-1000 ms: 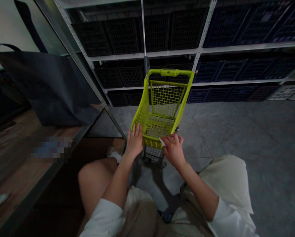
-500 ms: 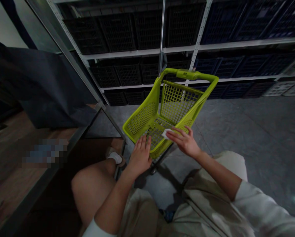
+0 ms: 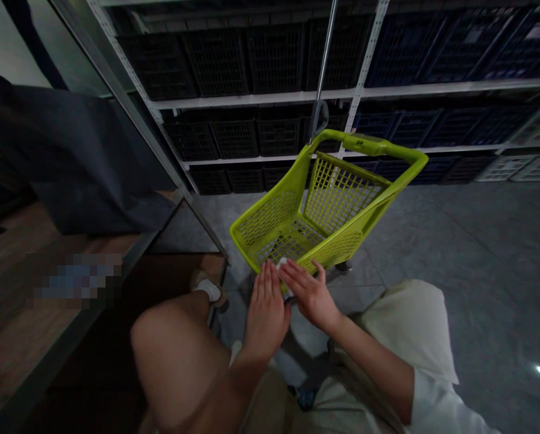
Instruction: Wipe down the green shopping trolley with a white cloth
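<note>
A small yellow-green shopping cart (image 3: 270, 212) with mesh walls stands in front of my knees, its handle (image 3: 364, 144) on the far side. Over the near rim lie the straight fingers of my left hand (image 3: 266, 310), pressed together, with the thumb on the outer side. My right hand (image 3: 314, 299) presses a white wad (image 3: 282, 262), perhaps tissue or cloth, against that same rim, beside the left fingertips. Most of the wad is hidden under the right fingers. The cart's near end is partly covered by both hands.
Shelves (image 3: 252, 96) with dark crates (image 3: 274, 57) run along the back. A metal pole (image 3: 328, 48) rises by the cart handle. To my left is a wooden-topped bench (image 3: 96, 247) with a dark bag (image 3: 102, 169). Grey tiled floor (image 3: 433, 241) lies to the right.
My right hand has slid left and nearer with the white wad, from the side rim to the near rim. The cart has turned and shifted right. My left hand has moved slightly nearer.
</note>
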`<state>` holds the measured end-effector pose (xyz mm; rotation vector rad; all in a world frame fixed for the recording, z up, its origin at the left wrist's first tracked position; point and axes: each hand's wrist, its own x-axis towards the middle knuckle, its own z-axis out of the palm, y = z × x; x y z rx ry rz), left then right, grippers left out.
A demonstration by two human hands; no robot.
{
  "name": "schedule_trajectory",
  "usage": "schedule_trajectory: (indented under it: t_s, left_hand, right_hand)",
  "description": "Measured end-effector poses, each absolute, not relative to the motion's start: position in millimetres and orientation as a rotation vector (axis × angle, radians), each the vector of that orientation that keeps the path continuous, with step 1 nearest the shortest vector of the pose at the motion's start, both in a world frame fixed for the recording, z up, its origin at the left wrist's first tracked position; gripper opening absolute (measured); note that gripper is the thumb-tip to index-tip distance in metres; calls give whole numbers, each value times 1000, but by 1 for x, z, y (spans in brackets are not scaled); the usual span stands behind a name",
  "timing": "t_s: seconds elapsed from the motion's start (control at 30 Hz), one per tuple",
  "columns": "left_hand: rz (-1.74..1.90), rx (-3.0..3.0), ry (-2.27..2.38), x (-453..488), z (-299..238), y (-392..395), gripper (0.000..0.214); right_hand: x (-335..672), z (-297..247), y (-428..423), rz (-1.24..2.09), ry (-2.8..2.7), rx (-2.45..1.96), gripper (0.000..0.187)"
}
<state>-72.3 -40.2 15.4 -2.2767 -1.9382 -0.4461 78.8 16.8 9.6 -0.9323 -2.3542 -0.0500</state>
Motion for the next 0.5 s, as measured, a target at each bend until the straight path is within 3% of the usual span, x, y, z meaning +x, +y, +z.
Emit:
schedule_trajectory:
  t_s: [0.17,0.33,0.5]
  left_hand:
    - [-457,-2305,-1929,-77,18,-41,88]
    - [-534,-2309,-1952,-73,17,-42,89]
    - [-589,-2274,-1992,-59,14,-40,90]
  right_hand:
    - [125,21,50,-91,-2517,-774,64]
    - [204,29,97,-313,-2200,-1194,63]
    - [151,18,62,-252,-1965,-1362,68]
